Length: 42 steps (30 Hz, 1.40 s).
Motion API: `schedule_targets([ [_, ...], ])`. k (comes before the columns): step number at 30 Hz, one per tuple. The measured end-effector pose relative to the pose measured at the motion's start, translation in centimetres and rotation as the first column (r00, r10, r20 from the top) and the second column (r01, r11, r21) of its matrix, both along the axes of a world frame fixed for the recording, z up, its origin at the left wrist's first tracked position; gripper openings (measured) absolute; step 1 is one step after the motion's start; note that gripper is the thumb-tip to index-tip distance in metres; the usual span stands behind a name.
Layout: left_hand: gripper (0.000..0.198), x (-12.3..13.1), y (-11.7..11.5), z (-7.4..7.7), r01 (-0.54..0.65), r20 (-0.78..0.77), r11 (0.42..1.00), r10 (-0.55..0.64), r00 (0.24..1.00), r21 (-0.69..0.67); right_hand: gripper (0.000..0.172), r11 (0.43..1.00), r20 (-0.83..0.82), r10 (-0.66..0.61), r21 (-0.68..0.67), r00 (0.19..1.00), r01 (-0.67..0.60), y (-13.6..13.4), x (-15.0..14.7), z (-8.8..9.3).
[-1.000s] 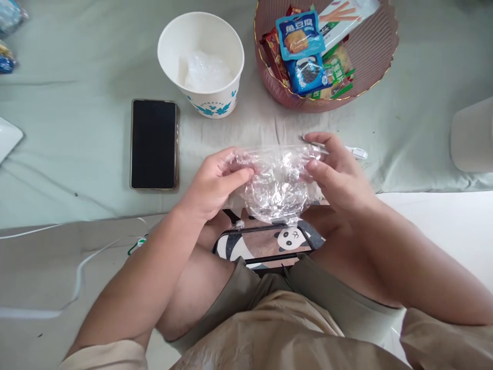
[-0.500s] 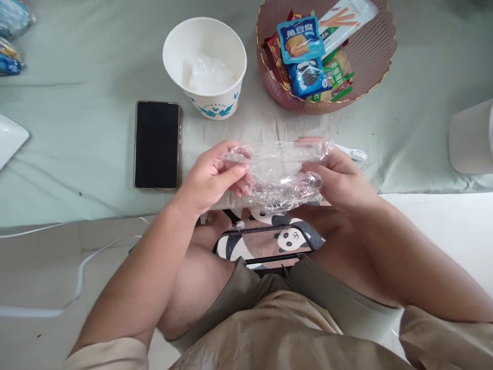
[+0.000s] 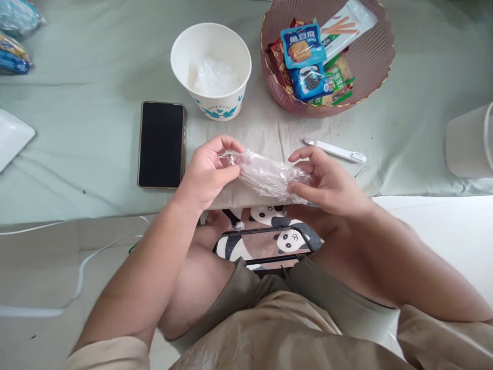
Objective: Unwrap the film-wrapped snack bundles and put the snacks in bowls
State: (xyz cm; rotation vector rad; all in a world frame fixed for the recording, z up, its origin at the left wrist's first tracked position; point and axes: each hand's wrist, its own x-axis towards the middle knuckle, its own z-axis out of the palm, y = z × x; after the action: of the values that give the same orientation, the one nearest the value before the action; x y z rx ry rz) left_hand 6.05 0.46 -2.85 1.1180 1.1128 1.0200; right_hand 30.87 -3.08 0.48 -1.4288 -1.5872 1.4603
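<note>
A crumpled sheet of clear plastic film (image 3: 265, 174) stretches between my two hands, just over the front edge of the table. My left hand (image 3: 215, 172) pinches its left end between thumb and fingers. At the right end, my right hand (image 3: 323, 180) has its thumb below and its curled fingers above, with the film between them. Behind my left hand stands a white paper bucket (image 3: 219, 108) with blue-green print and crumpled clear plastic (image 3: 215, 77) inside. Nearest my right hand lies a slim white tool (image 3: 337, 150), its kind unclear.
A dark-screened phone (image 3: 162, 145) lies left of my left hand. At the back, a pink ribbed bowl (image 3: 370, 61) holds several snack packets (image 3: 304, 46). A white container (image 3: 470, 141) stands at the right edge; colourful packages (image 3: 15, 54) lie at far left.
The film has been gathered from a wide spread into a narrower, slanting bundle. My right hand has shifted slightly left and its fingers have loosened; the white tool is now fully visible.
</note>
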Motion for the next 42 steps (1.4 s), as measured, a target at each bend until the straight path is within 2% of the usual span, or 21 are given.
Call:
schedule_targets([
  [1, 0.03, 0.0, -0.1, -0.2, -0.081, -0.058, 0.987, 0.089, 0.994, 0.14, 0.041, 1.0, 0.013, -0.004, 0.014, 1.0, 0.004, 0.0, -0.1, 0.0],
  [3, 0.028, 0.0, -0.5, -0.3, -0.194, -0.138, 0.866, 0.286, 0.948, 0.461, 0.043, 0.998, 0.099, -0.032, 0.058, 0.995, 0.027, -0.1, -0.2, 0.1],
  [5, 0.019, 0.3, -1.3, 0.1, -0.14, -0.216, 0.759, 0.349, 0.912, 0.636, 0.041, 0.996, 0.147, -0.056, 0.076, 0.988, 0.045, -0.2, -0.4, 0.2],
  [8, 0.029, 1.3, -2.5, 0.7, 0.12, -0.364, 0.862, 0.078, 0.928, 0.492, 0.038, 0.997, 0.015, -0.022, 0.079, 1.0, 0.021, -0.5, -0.8, 0.3],
  [11, 0.05, 2.5, -3.3, 0.8, 0.292, -0.241, 0.93, -0.238, 0.941, 0.224, 0.035, 0.987, -0.093, 0.012, 0.158, 0.996, 0.003, -0.8, -1.3, 0.2],
  [13, 0.053, 3.1, -3.3, 0.5, 0.338, -0.117, 0.938, -0.328, 0.937, 0.079, 0.036, 0.973, -0.072, 0.027, 0.229, 0.997, -0.01, -1.0, -1.4, -0.1],
  [16, 0.052, 3.5, -2.7, 0.2, 0.296, -0.035, 0.955, -0.295, 0.955, 0.027, 0.04, 0.935, 0.014, 0.03, 0.353, 0.999, -0.033, -0.9, -1.5, -0.5],
  [19, 0.052, 3.6, -2.1, 0.3, 0.224, -0.033, 0.974, -0.222, 0.974, 0.041, 0.043, 0.867, 0.063, -0.125, 0.492, 0.99, 0.078, -0.5, -1.5, -0.5],
  [22, 0.05, 3.9, -1.6, 0.7, 0.186, -0.015, 0.982, -0.185, 0.983, 0.022, 0.05, 0.861, 0.087, -0.164, 0.499, 0.983, 0.1, -0.2, -1.7, -0.2],
  [24, 0.048, 4.0, -1.4, 1.0, 0.162, 0.045, 0.987, -0.162, 0.986, -0.005, 0.038, 0.892, 0.115, -0.137, 0.445, 0.984, 0.072, -0.2, -1.9, -0.1],
  [27, 0.039, 3.6, -1.0, 1.5, 0.172, 0.127, 0.984, -0.166, 0.978, -0.038, 0.016, 0.892, 0.138, -0.208, 0.432, 0.968, 0.131, -0.3, -2.2, -0.4],
  [29, 0.025, 2.6, -0.4, 2.0, 0.119, 0.106, 0.991, -0.125, 0.986, 0.057, 0.015, 0.876, 0.106, -0.261, 0.443, 0.959, 0.189, 0.0, -2.3, -0.5],
  [31, 0.009, 0.8, 0.4, 2.6, -0.067, -0.037, 0.972, 0.078, 0.996, 0.227, 0.014, 0.846, 0.046, -0.291, 0.478, 0.956, 0.235, 0.8, -2.5, -0.2],
  [32, 0.007, -0.3, 0.9, 2.9, -0.185, -0.142, 0.931, 0.239, 0.961, 0.316, 0.014, 0.822, 0.014, -0.296, 0.512, 0.955, 0.248, 1.4, -2.6, 0.1],
  [33, 0.007, -1.5, 1.4, 3.2, -0.285, -0.275, 0.876, 0.406, 0.872, 0.39, 0.013, 0.796, -0.01, -0.292, 0.551, 0.956, 0.249, 2.1, -2.8, 0.7],
  [34, 0.005, -2.6, 1.9, 3.4, -0.363, -0.408, 0.817, 0.549, 0.729, 0.449, 0.012, 0.774, -0.015, -0.283, 0.586, 0.959, 0.238, 2.9, -3.2, 1.3],
  [35, 0.014, -3.6, 2.3, 3.5, -0.363, -0.544, 0.808, 0.583, 0.603, 0.463, 0.011, 0.755, -0.008, -0.273, 0.618, 0.962, 0.22, 3.7, -3.6, 2.1],
  [36, 0.03, -4.5, 2.8, 3.5, -0.334, -0.666, 0.834, 0.552, 0.501, 0.44, 0.01, 0.742, 0.007, -0.265, 0.639, 0.964, 0.199, 4.5, -4.1, 2.9],
  [38, 0.064, -5.4, 3.4, 3.2, -0.26, -0.828, 0.911, 0.401, 0.392, 0.319, 0.009, 0.734, 0.046, -0.26, 0.658, 0.964, 0.167, 6.0, -5.4, 4.3],
  [40, 0.079, -5.5, 3.8, 2.7, -0.222, -0.89, 0.951, 0.283, 0.357, 0.214, 0.01, 0.735, 0.087, -0.259, 0.664, 0.962, 0.138, 7.2, -6.6, 5.2],
  [42, 0.08, -5.2, 4.1, 2.2, -0.226, -0.901, 0.955, 0.262, 0.345, 0.192, 0.01, 0.746, 0.117, -0.249, 0.656, 0.961, 0.114, 7.9, -7.7, 5.3],
])
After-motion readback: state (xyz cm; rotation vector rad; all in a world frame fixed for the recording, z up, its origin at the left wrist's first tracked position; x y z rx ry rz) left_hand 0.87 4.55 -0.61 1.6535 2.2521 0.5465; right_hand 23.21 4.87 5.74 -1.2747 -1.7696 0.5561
